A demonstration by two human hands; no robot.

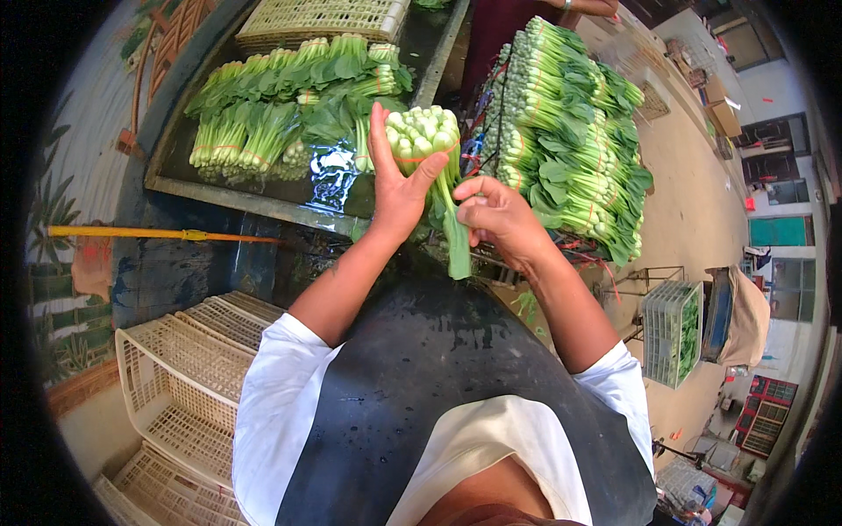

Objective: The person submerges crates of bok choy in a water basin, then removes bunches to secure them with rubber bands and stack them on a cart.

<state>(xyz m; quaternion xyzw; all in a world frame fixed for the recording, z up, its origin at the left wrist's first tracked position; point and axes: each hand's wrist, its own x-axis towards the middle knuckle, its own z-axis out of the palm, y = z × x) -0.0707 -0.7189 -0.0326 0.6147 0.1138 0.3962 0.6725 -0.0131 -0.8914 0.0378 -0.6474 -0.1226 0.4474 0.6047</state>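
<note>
My left hand (398,197) grips a bunch of leafy greens (424,135), its pale cut stalk ends turned up and an orange-red band around it. My right hand (503,220) pinches a single leaf (458,243) that hangs below the bunch, its stalk running up towards the other stems. Whether that stalk is still inside the band is hidden. Beyond my left hand, banded bunches (243,138) lie in rows in a water trough (263,207). Past my right hand rises a tall stack of banded greens (546,112).
An upturned plastic crate (322,20) sits at the trough's far end. Slatted crates (184,368) are piled at lower left, below a yellow pole (164,233). A crate of greens (671,335) stands at right. Another person's arm (592,6) shows behind the stack.
</note>
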